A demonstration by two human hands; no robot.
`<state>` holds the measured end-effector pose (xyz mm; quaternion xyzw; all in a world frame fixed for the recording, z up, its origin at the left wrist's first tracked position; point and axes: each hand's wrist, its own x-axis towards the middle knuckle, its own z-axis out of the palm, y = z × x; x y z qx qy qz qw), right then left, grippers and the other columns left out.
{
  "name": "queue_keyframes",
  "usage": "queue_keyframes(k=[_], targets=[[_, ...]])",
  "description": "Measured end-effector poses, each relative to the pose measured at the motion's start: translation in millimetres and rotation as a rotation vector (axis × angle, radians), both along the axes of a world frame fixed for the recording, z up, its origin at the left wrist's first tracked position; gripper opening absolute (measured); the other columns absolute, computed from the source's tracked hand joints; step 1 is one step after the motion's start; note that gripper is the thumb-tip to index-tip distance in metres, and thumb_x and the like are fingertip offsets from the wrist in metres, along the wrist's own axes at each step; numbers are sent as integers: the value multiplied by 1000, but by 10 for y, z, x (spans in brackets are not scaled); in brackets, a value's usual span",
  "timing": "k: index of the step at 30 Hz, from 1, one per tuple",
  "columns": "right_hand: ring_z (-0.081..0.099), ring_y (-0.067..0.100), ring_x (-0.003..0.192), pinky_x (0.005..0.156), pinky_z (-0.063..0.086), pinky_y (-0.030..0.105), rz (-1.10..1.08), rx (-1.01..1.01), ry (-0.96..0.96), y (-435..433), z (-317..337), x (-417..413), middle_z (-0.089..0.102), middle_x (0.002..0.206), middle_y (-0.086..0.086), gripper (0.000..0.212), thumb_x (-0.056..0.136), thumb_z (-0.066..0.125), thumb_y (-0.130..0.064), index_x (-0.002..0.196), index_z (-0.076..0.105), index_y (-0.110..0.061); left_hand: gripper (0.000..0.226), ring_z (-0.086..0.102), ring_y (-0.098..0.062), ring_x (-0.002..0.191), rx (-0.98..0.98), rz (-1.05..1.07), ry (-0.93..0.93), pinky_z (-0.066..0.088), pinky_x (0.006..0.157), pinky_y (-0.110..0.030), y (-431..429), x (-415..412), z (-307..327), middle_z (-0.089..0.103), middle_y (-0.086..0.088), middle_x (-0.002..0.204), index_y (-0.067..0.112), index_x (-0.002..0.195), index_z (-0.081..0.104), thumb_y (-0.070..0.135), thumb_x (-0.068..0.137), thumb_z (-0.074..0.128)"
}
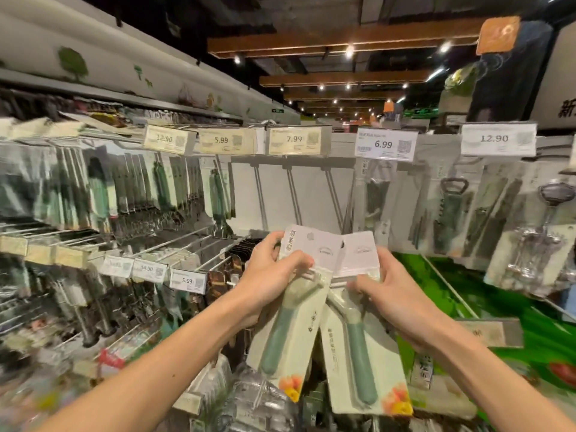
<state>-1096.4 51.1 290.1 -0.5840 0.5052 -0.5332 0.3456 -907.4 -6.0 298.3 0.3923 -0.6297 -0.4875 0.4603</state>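
Note:
I hold two carded kitchen tools with green handles in front of a store display. My left hand (274, 275) grips the left package (296, 325) near its top, fingers curled over the white card. My right hand (392, 294) grips the right package (364, 369) at its upper part. The white tops of the two cards overlap between my hands. Both packages hang down and splay apart at the bottom, each with an orange flower print in a lower corner.
Bare metal hooks (296, 194) jut from the white back panel under the 7.99 price tag (294, 140). Packaged utensils hang left and right, corkscrews (452, 213) at the right. Lower hooks and price tags (187, 280) lie at left. Clear plastic goods (258, 397) sit below.

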Motion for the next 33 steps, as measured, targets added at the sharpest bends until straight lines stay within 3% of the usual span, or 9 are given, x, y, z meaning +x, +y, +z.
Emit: queue_keyframes(k=[3, 5, 7, 9, 15, 18, 21, 29, 33], targets=[[70, 15, 103, 86, 56, 38, 66, -9, -18, -29, 98, -76, 73, 112, -3, 48, 87, 63, 5, 125, 53, -22, 31, 72, -17, 95, -86, -8, -40, 56, 91, -43, -107, -10, 12, 76, 4, 102, 26, 112, 58, 10, 87, 67], [69, 19, 106, 89, 56, 38, 53, -57, -55, -20, 188, -212, 73, 115, 0, 47, 87, 64, 4, 127, 54, -19, 4, 69, -10, 86, -192, -24, -85, 52, 84, -28, -160, -115, 36, 74, 12, 89, 25, 98, 62, 22, 95, 60], [70, 20, 106, 87, 58, 34, -27, -117, -115, -18, 268, -391, 73, 114, 2, 41, 87, 64, 0, 124, 57, -16, 38, 60, 1, 61, -292, -47, -87, 42, 63, -9, -177, -284, 117, 67, 15, 66, 19, 77, 61, 45, 100, 45], [70, 21, 104, 82, 58, 30, -104, -152, -156, 5, 311, -582, 74, 113, 5, 37, 86, 64, -6, 122, 57, -14, 53, 49, 2, 45, -327, -88, -123, 37, 51, -13, -196, -482, 211, 57, 12, 49, 19, 63, 53, 59, 93, 35], [69, 17, 107, 83, 56, 27, -314, -190, -73, 274, 289, -1088, 73, 115, 1, 36, 90, 64, -12, 125, 57, -13, 53, 55, 1, 47, -470, -250, -240, 35, 48, -14, -246, -1193, 338, 63, 12, 53, 18, 58, 60, 60, 90, 49], [68, 18, 107, 90, 53, 37, -358, -188, -51, 373, 259, -1297, 72, 115, 0, 36, 90, 66, -17, 124, 57, -16, 54, 63, -7, 52, -558, -241, -322, 46, 51, -31, -211, -1463, 371, 68, 8, 59, 16, 65, 66, 62, 91, 52], [71, 13, 100, 81, 53, 28, -340, -194, -52, 411, 296, -1444, 74, 108, -4, 32, 90, 66, -18, 121, 58, -20, 43, 69, -5, 61, -589, -206, -341, 57, 60, -40, -135, -1594, 374, 71, 9, 67, 22, 76, 69, 57, 93, 53], [69, 17, 105, 90, 53, 39, -138, -252, 76, 91, 378, -1216, 73, 112, -3, 35, 86, 71, -28, 118, 59, -26, 12, 56, -3, 56, -646, 137, -350, 47, 58, -30, -257, -1105, 367, 67, 6, 64, 37, 94, 64, 47, 89, 59], [69, 4, 99, 83, 52, 20, -75, -280, 123, -249, 423, -808, 73, 106, -11, 33, 90, 68, -17, 120, 57, -22, 28, 57, -13, 69, -646, 322, -453, 46, 68, -33, -538, -518, 395, 57, 8, 55, 41, 108, 58, 58, 86, 54]])
